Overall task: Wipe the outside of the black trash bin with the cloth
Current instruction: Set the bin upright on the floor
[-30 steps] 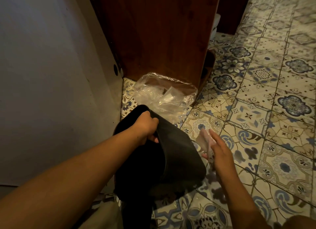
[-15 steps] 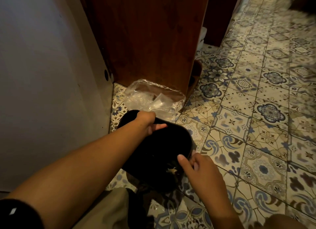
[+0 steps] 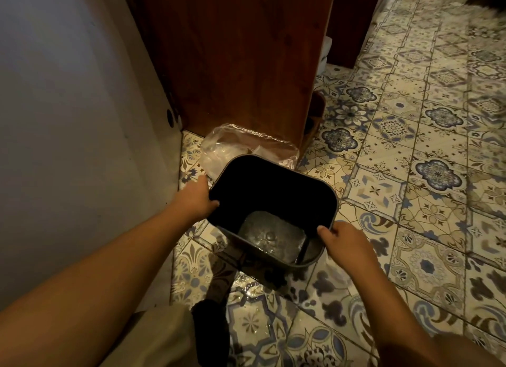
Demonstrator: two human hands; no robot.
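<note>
The black trash bin stands upright on the tiled floor, its open mouth facing me. Its shiny, wet-looking bottom shows inside. My left hand grips the rim at the bin's left corner. At the near right corner of the rim my right hand is closed, thumb on top. No cloth is visible; whether one sits under my right hand cannot be told.
A clear plastic bag lies crumpled behind the bin against a brown wooden cabinet. A pale wall runs along the left. The patterned floor stretches right, with a wet patch near my leg.
The bin has gone from tilted on its side to upright with its mouth up. My right hand, which held a pale cloth beside the bin, has moved onto the rim.
</note>
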